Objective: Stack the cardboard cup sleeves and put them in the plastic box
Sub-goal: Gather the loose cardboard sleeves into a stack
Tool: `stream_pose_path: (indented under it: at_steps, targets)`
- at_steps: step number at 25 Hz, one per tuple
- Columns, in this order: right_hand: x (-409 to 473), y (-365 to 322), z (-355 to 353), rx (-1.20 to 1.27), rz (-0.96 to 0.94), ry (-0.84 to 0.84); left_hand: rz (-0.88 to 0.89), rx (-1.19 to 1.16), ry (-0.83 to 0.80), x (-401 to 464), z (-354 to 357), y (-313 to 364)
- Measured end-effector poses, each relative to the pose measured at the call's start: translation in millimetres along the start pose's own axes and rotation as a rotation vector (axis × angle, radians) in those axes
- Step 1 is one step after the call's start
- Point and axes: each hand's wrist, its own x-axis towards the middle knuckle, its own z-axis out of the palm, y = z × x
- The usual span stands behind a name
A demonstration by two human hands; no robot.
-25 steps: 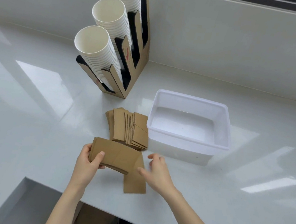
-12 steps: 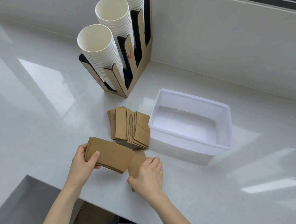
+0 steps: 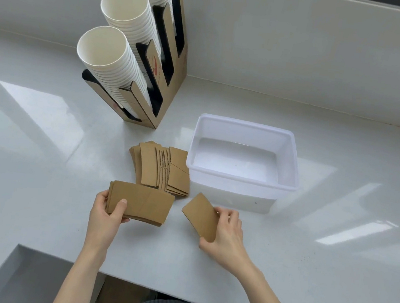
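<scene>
My left hand [image 3: 105, 217] grips a small stack of flat brown cardboard sleeves [image 3: 143, 203] by its left end, just above the white counter. A single sleeve [image 3: 201, 216] is pinched in my right hand [image 3: 227, 236], lifted and tilted, a short gap to the right of that stack. Behind both lies a fanned pile of several more sleeves [image 3: 161, 169] on the counter. The empty translucent plastic box [image 3: 293, 148] stands right of the pile, open side up.
A cardboard dispenser [image 3: 170, 81] holding three leaning columns of white paper cups [image 3: 103, 47] stands at the back left, against the wall. The counter's front edge [image 3: 176, 288] runs just below my wrists, with a step down at the lower left.
My right hand has picked the single sleeve up off the counter and drawn it to the right, away from the stack. The stack in my left hand has barely moved.
</scene>
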Motion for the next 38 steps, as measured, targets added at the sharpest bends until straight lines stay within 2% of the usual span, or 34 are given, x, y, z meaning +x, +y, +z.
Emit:
stream_pose_path:
  at_steps: [5, 10, 16, 22, 25, 29, 32, 35, 38]
  targets:
    - [-3, -4, -11, 0.082, -0.122, 0.066, -0.022, 0.026, -0.135, -6, 25, 3]
    - [-2, -11, -12, 0.035, -0.211, 0.063, -0.041, 0.026, -0.272, -14, 48, 7]
    - [-3, -12, -9, -0.037, -0.22, 0.058, -0.076, -0.001, -0.356, -23, 70, 8]
    - [-8, -10, -11, -0.049, -0.216, 0.047, -0.024, 0.028, -0.444, -34, 83, 8]
    - [-11, -3, -17, 0.087, -0.114, 0.022, -0.024, 0.015, -0.447, -35, 81, 7]
    - [-12, 12, -26, 0.493, 0.161, 0.071, -0.016, -0.056, -0.484, -35, 80, 11]
    - [-13, 17, -27, 0.726, 0.229, 0.086, 0.026, -0.065, -0.55, -38, 87, 14]
    - [-16, 22, -31, 0.731, 0.148, 0.25, 0.107, 0.056, -0.57, -37, 93, 13]
    - [-21, 25, -32, 0.595, 0.099, 0.288, 0.216, 0.229, -0.567, -34, 95, 11]
